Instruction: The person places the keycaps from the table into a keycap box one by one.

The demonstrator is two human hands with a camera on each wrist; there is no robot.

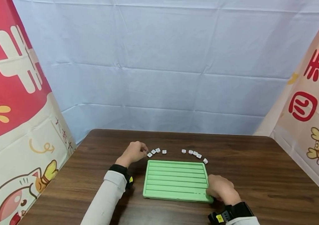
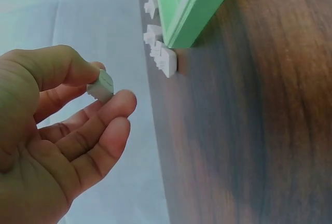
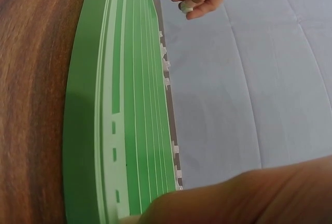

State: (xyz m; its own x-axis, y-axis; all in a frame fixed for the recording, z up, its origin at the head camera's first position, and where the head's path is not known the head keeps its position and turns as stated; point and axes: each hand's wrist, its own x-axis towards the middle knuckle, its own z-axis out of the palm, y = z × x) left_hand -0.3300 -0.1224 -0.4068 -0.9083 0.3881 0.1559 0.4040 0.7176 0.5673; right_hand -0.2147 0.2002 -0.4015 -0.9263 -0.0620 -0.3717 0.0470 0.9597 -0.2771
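Tile in hand: I see a small white tile (image 2: 101, 87) pinched between the thumb and fingertips of my left hand (image 1: 133, 152), lifted just off the counter at the far-left end of the tile row.
Direction: the green tray (image 1: 176, 181) lies to the right of that hand and nearer to me; its long axis runs left to right, its grooves parallel to the near counter edge.
Nearer hand: the left hand is the one at the tiles; my right hand (image 1: 222, 189) rests on the tray's near right corner, fingers curled over the rim, gripping it.
Left tile group (image 1: 156, 151): loose white tiles just beyond the tray's far-left corner, beside the left hand.
Right tile group (image 1: 194, 154): more tiles curving off the far-right corner, well apart from both hands.
Tray contents: grooves look bare from the head view.
Counter (image 1: 260, 175): dark wood grain, flat.
Room: a pale blue cloth backdrop (image 1: 162, 62) behind, printed cartoon banners (image 1: 13, 93) on either side.
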